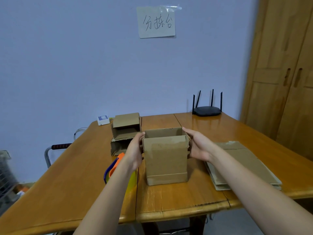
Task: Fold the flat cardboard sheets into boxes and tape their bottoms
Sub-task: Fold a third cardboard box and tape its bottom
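Observation:
A brown cardboard box (166, 158) stands upright on the wooden table (177, 199), its top open. My left hand (135, 150) presses flat against its left side and my right hand (198, 146) against its right side near the top rim. A stack of flat cardboard sheets (245, 160) lies on the table to the right, partly under my right forearm. Two folded boxes (125, 131) sit stacked behind and to the left. A tape dispenser with orange and blue parts and a yellow roll (115, 165) lies beside the box, mostly hidden by my left forearm.
A black router with antennas (207, 110) stands at the table's far right. A small white device (103, 120) lies at the far left edge. A wooden wardrobe (284, 73) stands at right, and a handwritten paper sign (156, 22) hangs on the wall.

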A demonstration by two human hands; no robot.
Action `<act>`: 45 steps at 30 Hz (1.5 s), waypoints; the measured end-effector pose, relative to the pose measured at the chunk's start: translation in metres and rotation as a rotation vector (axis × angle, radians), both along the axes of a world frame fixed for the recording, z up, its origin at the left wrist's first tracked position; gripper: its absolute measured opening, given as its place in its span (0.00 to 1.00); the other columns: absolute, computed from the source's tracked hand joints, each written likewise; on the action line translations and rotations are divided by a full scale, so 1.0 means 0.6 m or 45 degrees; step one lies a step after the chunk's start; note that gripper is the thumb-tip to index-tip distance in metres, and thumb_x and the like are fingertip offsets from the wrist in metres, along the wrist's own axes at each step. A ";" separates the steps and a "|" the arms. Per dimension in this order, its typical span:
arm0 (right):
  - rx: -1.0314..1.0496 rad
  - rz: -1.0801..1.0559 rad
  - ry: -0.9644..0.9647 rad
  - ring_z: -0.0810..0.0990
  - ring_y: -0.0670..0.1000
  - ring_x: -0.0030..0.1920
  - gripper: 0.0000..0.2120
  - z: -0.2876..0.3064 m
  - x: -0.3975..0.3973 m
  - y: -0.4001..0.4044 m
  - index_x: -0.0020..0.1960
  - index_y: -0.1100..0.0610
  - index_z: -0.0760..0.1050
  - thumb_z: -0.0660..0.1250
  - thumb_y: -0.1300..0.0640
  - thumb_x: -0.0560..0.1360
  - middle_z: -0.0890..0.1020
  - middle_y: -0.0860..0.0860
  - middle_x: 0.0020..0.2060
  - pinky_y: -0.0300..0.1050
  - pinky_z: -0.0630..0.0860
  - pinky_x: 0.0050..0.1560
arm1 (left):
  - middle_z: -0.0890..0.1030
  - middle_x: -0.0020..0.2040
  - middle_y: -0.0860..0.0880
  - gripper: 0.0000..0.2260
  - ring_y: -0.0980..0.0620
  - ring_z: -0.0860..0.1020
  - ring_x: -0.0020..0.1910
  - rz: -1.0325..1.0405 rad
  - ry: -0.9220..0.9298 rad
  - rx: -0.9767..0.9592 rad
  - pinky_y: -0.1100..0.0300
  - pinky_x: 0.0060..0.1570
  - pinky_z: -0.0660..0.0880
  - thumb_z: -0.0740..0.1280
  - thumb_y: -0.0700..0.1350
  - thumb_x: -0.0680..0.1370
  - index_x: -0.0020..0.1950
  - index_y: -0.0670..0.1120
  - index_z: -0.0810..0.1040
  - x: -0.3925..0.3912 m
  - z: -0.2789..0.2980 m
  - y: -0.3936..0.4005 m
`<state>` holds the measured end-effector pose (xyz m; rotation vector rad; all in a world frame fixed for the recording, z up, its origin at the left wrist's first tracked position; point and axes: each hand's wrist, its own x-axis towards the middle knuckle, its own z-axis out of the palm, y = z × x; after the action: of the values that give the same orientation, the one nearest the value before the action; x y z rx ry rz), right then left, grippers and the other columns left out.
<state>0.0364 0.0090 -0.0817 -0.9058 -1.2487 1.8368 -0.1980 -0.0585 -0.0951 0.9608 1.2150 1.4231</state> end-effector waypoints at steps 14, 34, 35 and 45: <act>0.190 -0.151 -0.410 0.77 0.60 0.60 0.15 0.029 -0.015 0.006 0.65 0.52 0.72 0.57 0.47 0.82 0.79 0.57 0.59 0.69 0.69 0.68 | 0.80 0.50 0.48 0.16 0.47 0.74 0.56 0.162 0.943 0.073 0.52 0.57 0.74 0.56 0.35 0.78 0.41 0.47 0.81 0.015 0.085 0.016; 0.067 0.039 -0.251 0.76 0.61 0.66 0.18 0.043 0.004 -0.012 0.68 0.55 0.74 0.66 0.49 0.81 0.79 0.59 0.64 0.70 0.72 0.66 | 0.68 0.72 0.47 0.16 0.44 0.65 0.71 -0.365 1.103 -0.350 0.50 0.70 0.66 0.58 0.48 0.84 0.71 0.51 0.73 0.013 0.122 0.001; 0.074 0.050 -0.253 0.76 0.61 0.65 0.18 0.044 0.003 -0.013 0.69 0.55 0.74 0.65 0.50 0.81 0.79 0.59 0.64 0.70 0.72 0.66 | 0.66 0.74 0.47 0.17 0.44 0.63 0.73 -0.355 1.153 -0.352 0.48 0.73 0.64 0.57 0.49 0.84 0.73 0.50 0.71 0.017 0.122 0.001; 0.225 0.095 -0.607 0.82 0.53 0.39 0.15 0.083 -0.010 -0.018 0.61 0.63 0.73 0.56 0.53 0.84 0.81 0.55 0.38 0.55 0.82 0.46 | 0.68 0.74 0.44 0.19 0.41 0.64 0.74 -0.291 1.346 -0.358 0.44 0.71 0.64 0.58 0.50 0.84 0.73 0.47 0.70 0.028 0.130 0.003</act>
<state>0.0306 -0.0016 -0.0318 -1.2559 -1.7232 1.5814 -0.1812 -0.0565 -0.0173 1.6551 1.8968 0.4777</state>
